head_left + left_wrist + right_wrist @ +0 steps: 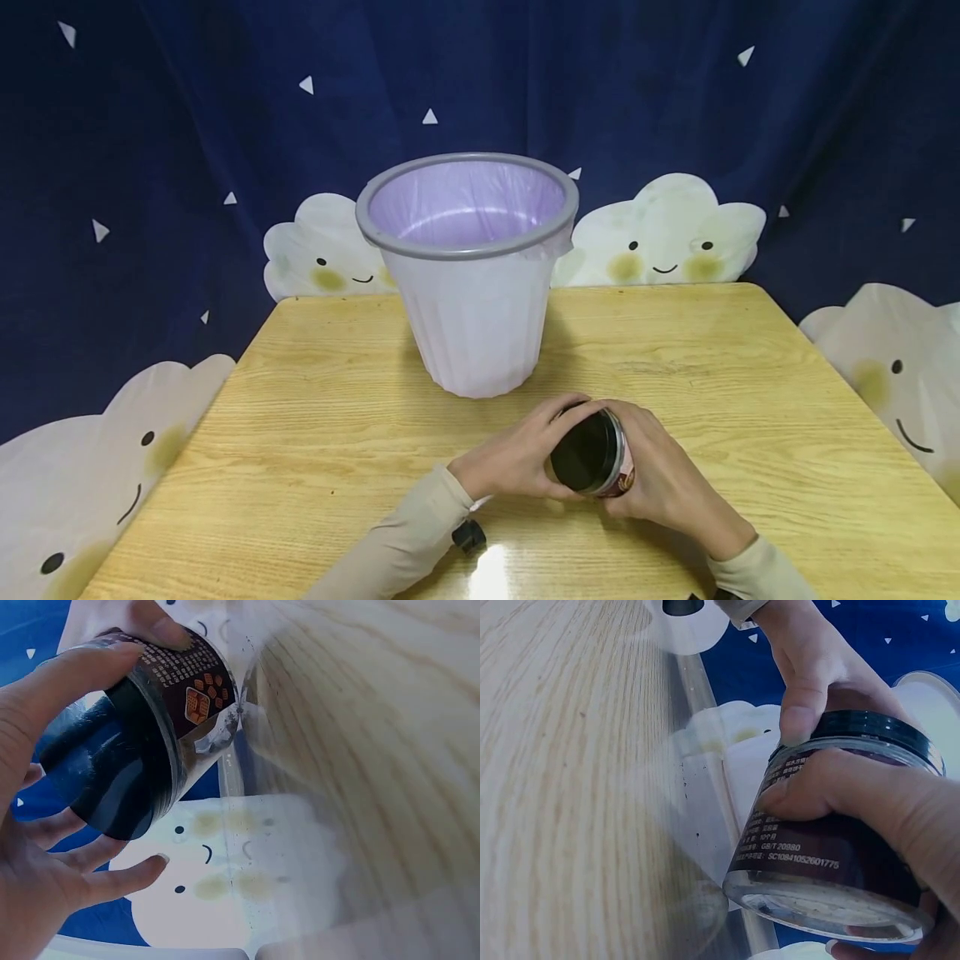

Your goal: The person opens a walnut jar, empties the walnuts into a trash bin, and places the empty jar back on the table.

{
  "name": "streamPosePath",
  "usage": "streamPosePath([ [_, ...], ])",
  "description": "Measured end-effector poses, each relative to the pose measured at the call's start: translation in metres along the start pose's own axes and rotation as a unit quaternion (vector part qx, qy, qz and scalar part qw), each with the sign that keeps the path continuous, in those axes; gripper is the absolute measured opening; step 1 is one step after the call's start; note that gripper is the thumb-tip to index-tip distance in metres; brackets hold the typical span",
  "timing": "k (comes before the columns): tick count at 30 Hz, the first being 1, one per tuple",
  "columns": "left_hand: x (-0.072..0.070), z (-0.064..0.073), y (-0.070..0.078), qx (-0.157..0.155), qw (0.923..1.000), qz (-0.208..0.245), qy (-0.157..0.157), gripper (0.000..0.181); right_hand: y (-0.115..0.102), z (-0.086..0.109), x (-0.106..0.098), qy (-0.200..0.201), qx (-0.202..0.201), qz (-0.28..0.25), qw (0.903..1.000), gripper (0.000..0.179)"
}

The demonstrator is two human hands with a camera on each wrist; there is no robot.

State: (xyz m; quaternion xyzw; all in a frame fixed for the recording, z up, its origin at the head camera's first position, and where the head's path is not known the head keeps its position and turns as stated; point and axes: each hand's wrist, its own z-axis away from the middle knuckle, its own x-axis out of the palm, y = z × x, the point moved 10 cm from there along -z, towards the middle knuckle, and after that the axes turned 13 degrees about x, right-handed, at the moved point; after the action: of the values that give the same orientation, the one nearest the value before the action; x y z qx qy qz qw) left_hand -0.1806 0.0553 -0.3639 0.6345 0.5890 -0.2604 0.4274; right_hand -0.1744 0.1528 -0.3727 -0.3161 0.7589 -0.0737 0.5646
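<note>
In the head view a clear jar with a dark printed label (624,477) leans over the table, its black lid (581,454) facing up and left. My right hand (663,471) grips the jar body from the right, and in the right wrist view its thumb (810,787) lies across the label. From the left, my left hand (517,454) holds the lid, with the thumb (82,675) along one side and fingers beneath the other. The jar's lower edge is right at the tabletop, tilted in the right wrist view. Small biscuit pictures (206,697) are printed on the label.
A white bin (480,325) with a grey rim (468,250) and a purple liner (465,196) stands beyond my hands on the wooden table (315,425). A dark blue curtain (480,75) with smiling clouds surrounds the table's back and sides.
</note>
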Motion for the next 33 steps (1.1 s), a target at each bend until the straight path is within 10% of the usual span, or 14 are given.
streamPosePath([
  [33, 0.0012, 0.0016, -0.004, -0.022, 0.9995, -0.019, -0.008, 0.113, -0.001, -0.0003, -0.0008, 0.005, -0.004, 0.002, 1.0, 0.111],
])
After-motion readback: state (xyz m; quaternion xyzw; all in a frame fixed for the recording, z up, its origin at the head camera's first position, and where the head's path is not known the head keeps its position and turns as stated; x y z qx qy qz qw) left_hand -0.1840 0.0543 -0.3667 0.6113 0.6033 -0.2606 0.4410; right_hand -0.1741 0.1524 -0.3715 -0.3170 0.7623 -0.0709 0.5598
